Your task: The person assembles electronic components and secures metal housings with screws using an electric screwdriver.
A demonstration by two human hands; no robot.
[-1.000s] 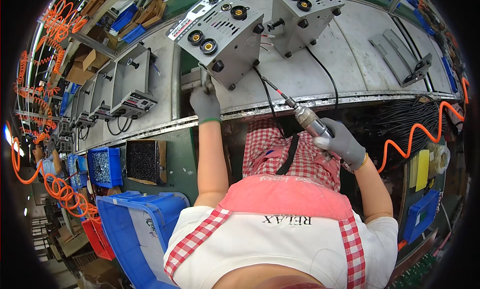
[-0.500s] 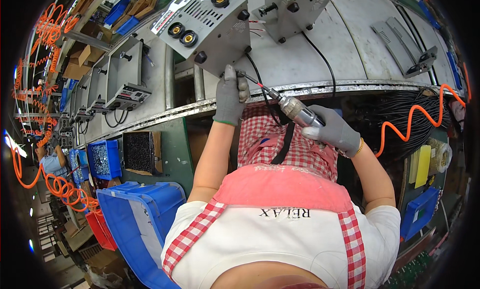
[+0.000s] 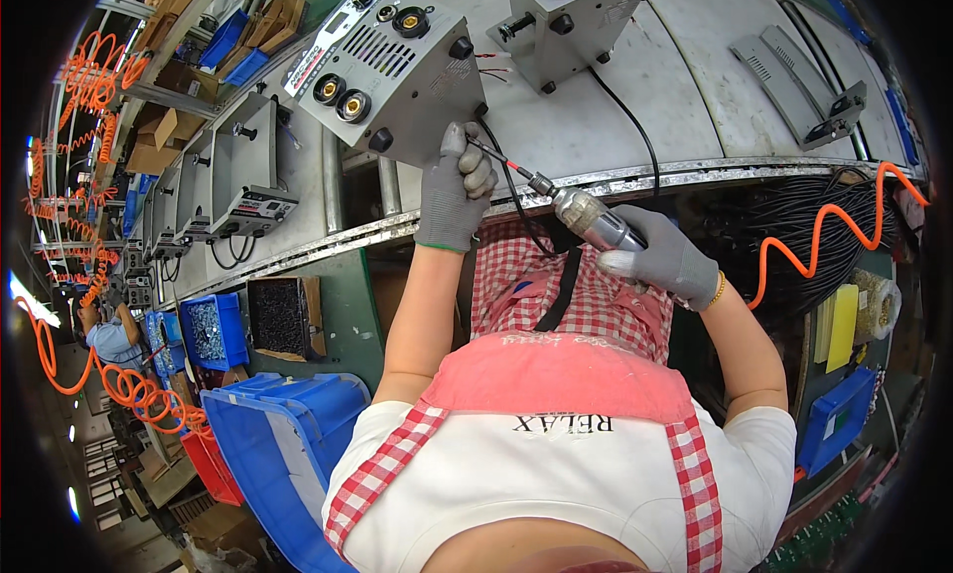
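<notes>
In the head view, my gloved right hand [image 3: 663, 255] is wrapped round a silver pneumatic screwdriver [image 3: 591, 218]. Its long bit points up and left to the near lower corner of a grey metal machine case [image 3: 432, 91], which is tilted on the bench. My gloved left hand [image 3: 457, 188] is closed at that same corner, beside the bit's tip. What its curled fingers hold is hidden. Black round sockets and rubber feet show on the case, and a black cable [image 3: 504, 176] hangs down by the bit.
A second grey case [image 3: 576, 37] stands behind, with a loose grey cover [image 3: 794, 81] at the right. Several open cases [image 3: 248, 166] line the left. Blue screw bins [image 3: 211, 330] and a large blue crate [image 3: 283, 424] sit left of me. An orange coiled hose [image 3: 816, 245] hangs at the right.
The machine case has shifted slightly left and down in the picture. My left hand stays at its corner, and the screwdriver in my right hand has barely moved.
</notes>
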